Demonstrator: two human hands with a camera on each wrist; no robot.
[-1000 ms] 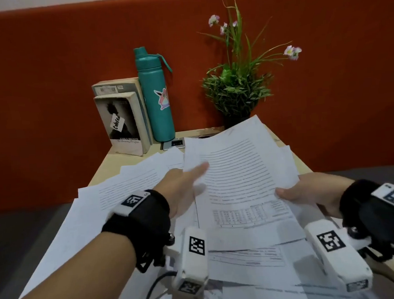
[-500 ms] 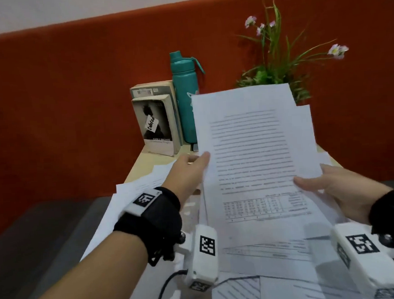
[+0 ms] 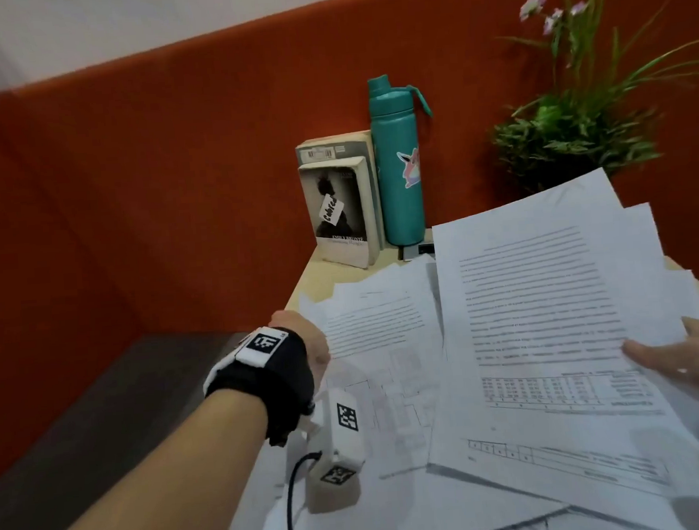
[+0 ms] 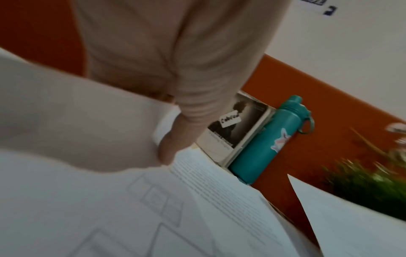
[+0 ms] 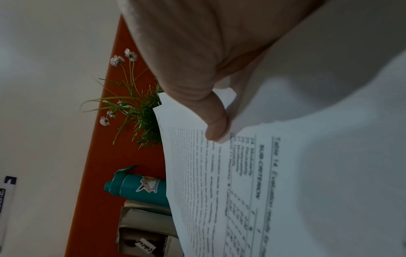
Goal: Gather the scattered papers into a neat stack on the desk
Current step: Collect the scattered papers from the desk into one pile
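Note:
Several white printed sheets (image 3: pixel 377 329) lie scattered and overlapping on the pale wooden desk (image 3: pixel 320 279). My right hand (image 3: pixel 677 362) holds a few gathered sheets (image 3: pixel 549 313) tilted above the desk, thumb (image 5: pixel 216 128) on top near their right edge and fingers beneath. My left hand (image 3: pixel 318 349) is at the left edge of the scattered sheets. Its thumb (image 4: pixel 169 149) pinches the edge of a sheet (image 4: pixel 77 121) that curls up there. In the head view the paper hides its fingers.
Two books (image 3: pixel 339 207) and a teal bottle (image 3: pixel 399 170) stand against the orange partition (image 3: pixel 169 194) at the back of the desk. A green potted plant (image 3: pixel 578 133) is at the back right. Left of the desk lies a lower grey surface (image 3: pixel 101 406).
My left hand let go of the raised sheets and dropped left to the edge of the papers on the desk. My right hand lowered the held sheets toward the right.

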